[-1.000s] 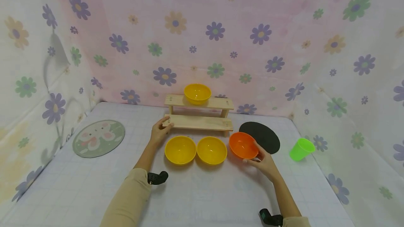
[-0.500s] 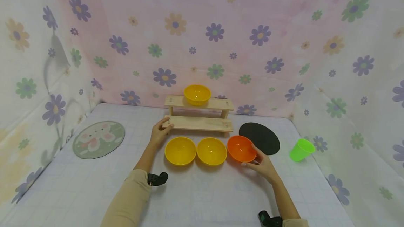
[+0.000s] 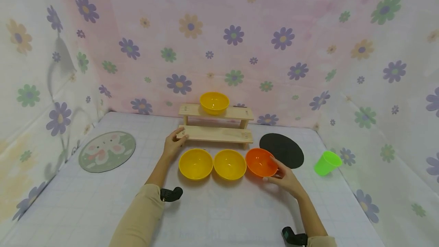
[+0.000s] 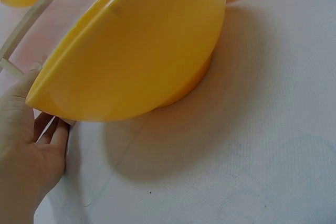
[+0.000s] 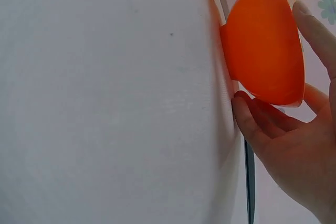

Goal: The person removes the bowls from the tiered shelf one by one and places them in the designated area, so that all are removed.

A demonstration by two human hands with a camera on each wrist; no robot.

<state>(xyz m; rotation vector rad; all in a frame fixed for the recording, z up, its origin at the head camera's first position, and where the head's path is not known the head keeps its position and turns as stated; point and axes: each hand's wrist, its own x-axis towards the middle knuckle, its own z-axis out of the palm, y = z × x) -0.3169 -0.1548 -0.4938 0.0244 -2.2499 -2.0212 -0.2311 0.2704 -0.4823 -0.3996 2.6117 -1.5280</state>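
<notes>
My left hand (image 3: pixel 172 145) grips the left end of the lower board of a two-tier wooden stand (image 3: pixel 216 133). In front of that stand sit two yellow bowls (image 3: pixel 196 164) side by side. The near one fills much of the left wrist view and partly hides my left fingers (image 4: pixel 51 137). An orange bowl (image 3: pixel 259 162) stands upright at the right end of this row, close against the second yellow bowl (image 3: pixel 229 165). My right hand (image 3: pixel 286 178) holds the orange bowl at its right side, the thumb at the near rim and the other fingers around the side.
Another yellow bowl (image 3: pixel 214 104) stands on the stand's upper board. Behind the orange bowl lies a black oval mat (image 3: pixel 286 151). A green cup (image 3: pixel 327 163) leans at the right, and a round rabbit mat (image 3: pixel 107 151) lies at the left. Flowered cloth walls enclose the table.
The orange bowl has moved slightly left and toward the person, closer to the yellow bowls, with my right hand at it. My left hand has kept its place on the stand.
</notes>
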